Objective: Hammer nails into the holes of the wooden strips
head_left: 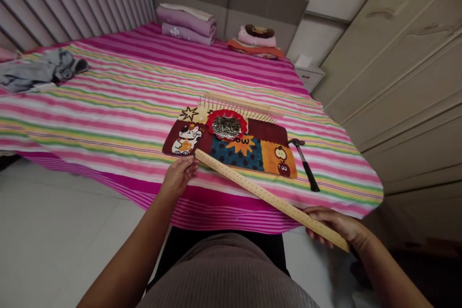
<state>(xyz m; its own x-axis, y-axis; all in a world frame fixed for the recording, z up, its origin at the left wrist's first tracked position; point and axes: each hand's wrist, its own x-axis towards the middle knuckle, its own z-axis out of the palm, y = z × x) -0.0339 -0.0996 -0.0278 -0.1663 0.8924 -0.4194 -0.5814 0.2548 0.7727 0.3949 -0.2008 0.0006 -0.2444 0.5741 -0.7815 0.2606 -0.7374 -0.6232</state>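
A long pale wooden strip (260,191) with rows of small dark holes or dots slants across the front of the bed. My left hand (180,173) is closed at its far left end, thumb and fingers pinching it. Lower down on the right, my right hand (334,226) is wrapped around the other end. Beyond the strip, a red scalloped bowl (212,130) full of metal nails (226,126) sits on a patterned mat (270,131). Behind the bowl lies another wooden strip (238,100) with a row of nails sticking out. A hammer (306,167) with a black handle rests right of the mat.
The bed (119,106) has striped covers. Crumpled grey clothing (43,71) lies at the left. Folded purple bedding (187,24) and a pink and orange pile (257,43) stand by the headboard (224,5). Wardrobes (404,67) line the right side.
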